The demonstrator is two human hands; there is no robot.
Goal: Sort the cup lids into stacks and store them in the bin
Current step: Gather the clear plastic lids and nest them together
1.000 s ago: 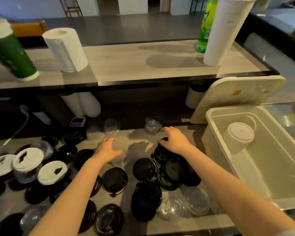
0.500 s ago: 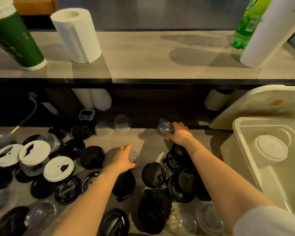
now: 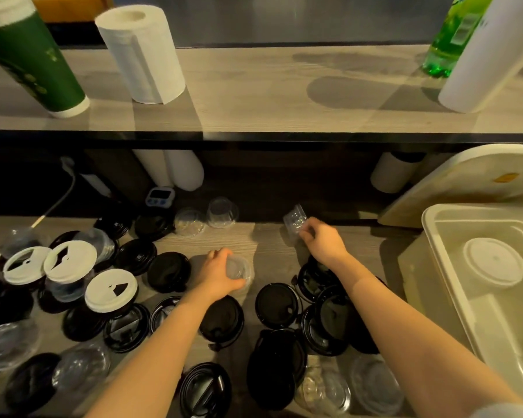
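Head cam q from OP: what are the fingers doing right now?

Reply: the left hand has its fingers curled round a clear lid, low over the counter, just behind one of the black lids. The right hand pinches a small clear piece in its fingertips at the back of the counter, tilted. Lid or tiny cup, can't tell tbh

OP: ok and the rest of the lids?

Reply: black lids are spread all over the counter under both forearms, some overlapping. Three white lids sit on the left, each on top of something clear. More clear ones lie along the near edge and the back. The bin is on the right, open, with a white round lid inside, and the bin cover leans behind it. Up on the shelf there's a paper towel roll next to a green cup
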